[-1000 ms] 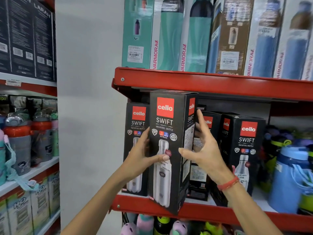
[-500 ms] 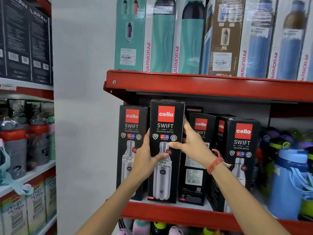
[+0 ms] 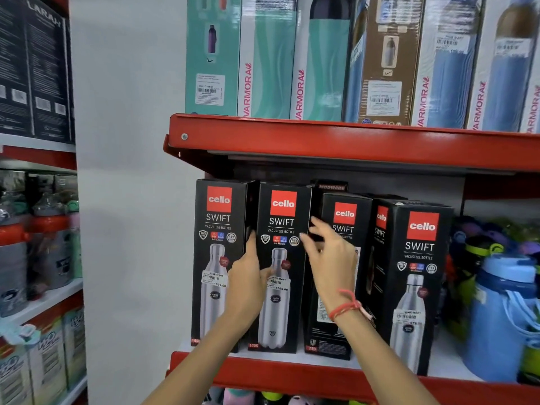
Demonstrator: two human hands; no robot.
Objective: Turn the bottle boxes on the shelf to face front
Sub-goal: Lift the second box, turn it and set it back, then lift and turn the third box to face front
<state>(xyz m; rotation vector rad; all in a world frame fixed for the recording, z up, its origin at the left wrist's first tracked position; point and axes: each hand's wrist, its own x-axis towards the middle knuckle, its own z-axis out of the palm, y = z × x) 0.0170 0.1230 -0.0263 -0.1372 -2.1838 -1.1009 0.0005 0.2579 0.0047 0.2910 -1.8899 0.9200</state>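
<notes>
Several black Cello Swift bottle boxes stand on the red shelf (image 3: 292, 372). The leftmost box (image 3: 217, 217) and the second box (image 3: 282, 220) face front, side by side. My left hand (image 3: 248, 285) grips the second box's left edge, fingers between the two boxes and thumb on its front. My right hand (image 3: 330, 258) hovers with spread fingers, blurred, in front of the third box (image 3: 346, 214), which is set further back. The fourth box (image 3: 420, 258) is angled and shows a side panel on its left.
The upper red shelf (image 3: 350, 144) carries tall Varmora boxes (image 3: 268, 68). A blue jug (image 3: 502, 317) and coloured bottles sit right of the black boxes. A white wall (image 3: 131, 200) lies left, with another rack of bottles (image 3: 38, 244) beyond it.
The second box went from tilted out over the shelf edge to standing upright beside the leftmost box. My right hand let go of it and moved right.
</notes>
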